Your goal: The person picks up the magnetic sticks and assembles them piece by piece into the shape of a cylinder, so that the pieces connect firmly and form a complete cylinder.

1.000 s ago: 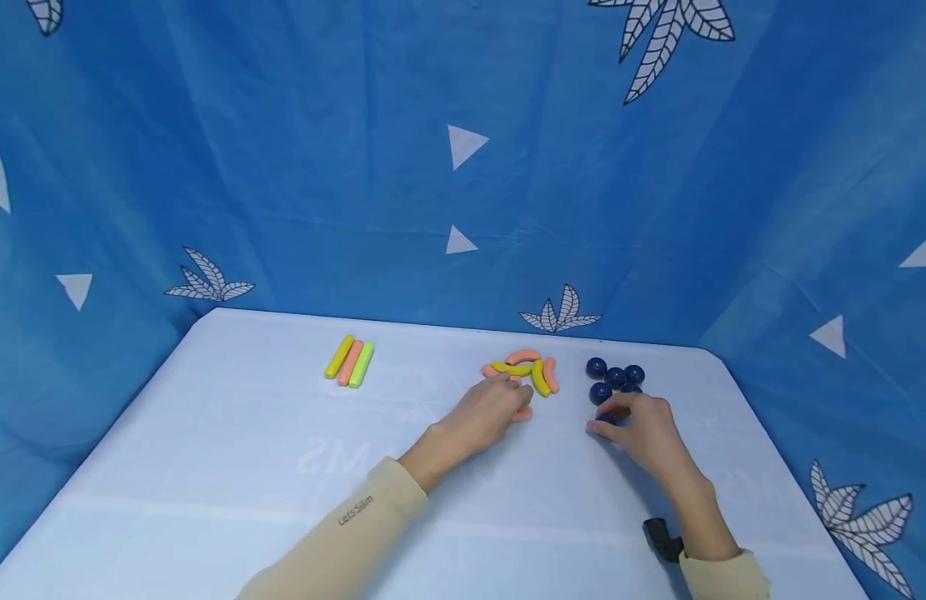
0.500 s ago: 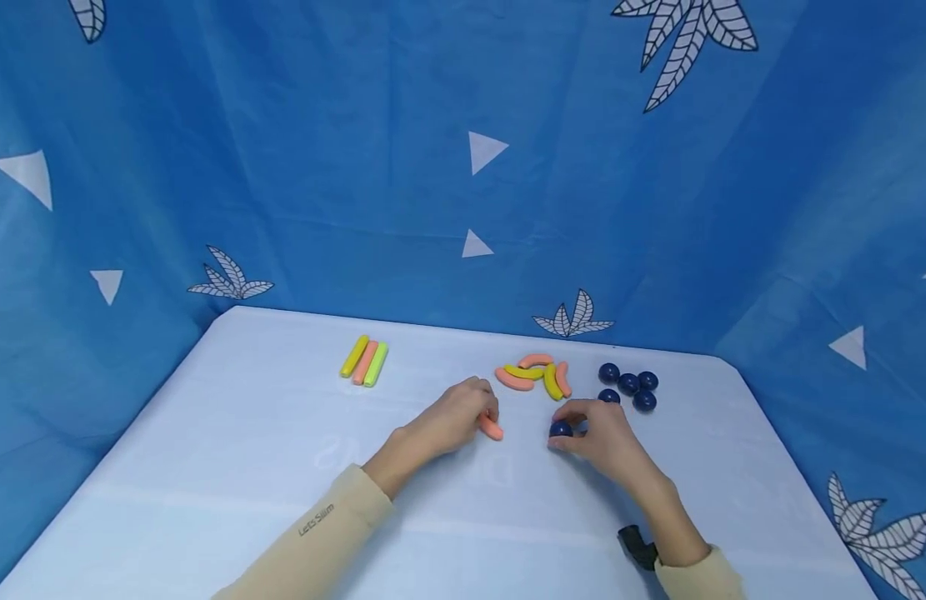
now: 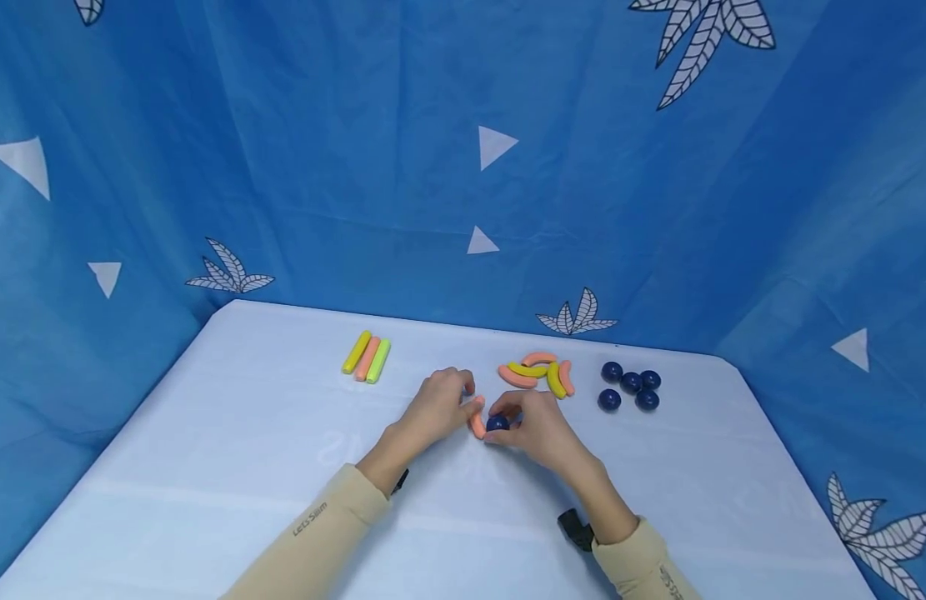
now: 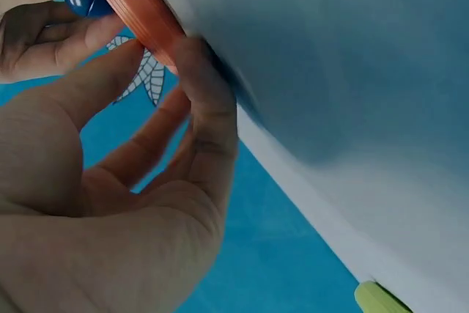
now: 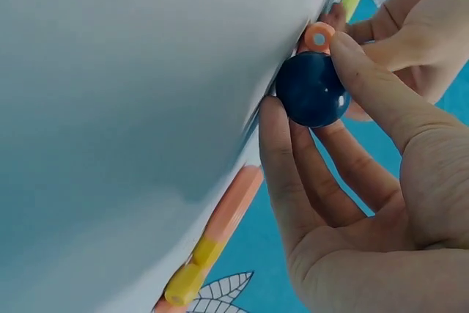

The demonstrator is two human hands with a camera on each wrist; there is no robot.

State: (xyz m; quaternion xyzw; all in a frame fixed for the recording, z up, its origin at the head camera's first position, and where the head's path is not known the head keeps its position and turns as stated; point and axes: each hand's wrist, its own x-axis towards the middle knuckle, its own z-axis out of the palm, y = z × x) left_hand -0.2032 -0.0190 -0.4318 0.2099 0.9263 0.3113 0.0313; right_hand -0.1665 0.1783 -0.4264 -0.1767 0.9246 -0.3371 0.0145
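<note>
Close to the middle of the white table, my left hand pinches a curved orange rod between thumb and forefinger. Its ribbed side shows in the left wrist view, and a grey dot marks its end in the right wrist view. A glossy dark blue ball is gripped by the thumb and fingers of my right hand. Ball and rod end come together side by side, with the ball on the right. The hands nearly meet there.
Behind the hands lies a group of curved orange and yellow rods. Several blue balls sit to the right. Straight yellow, orange and green rods lie side by side at the back left. A blue curtain hangs behind the table.
The left hand has drawn the orange rod out to the left from beside the curved group. My right hand has carried one ball leftward from the other balls, up to the rod.
</note>
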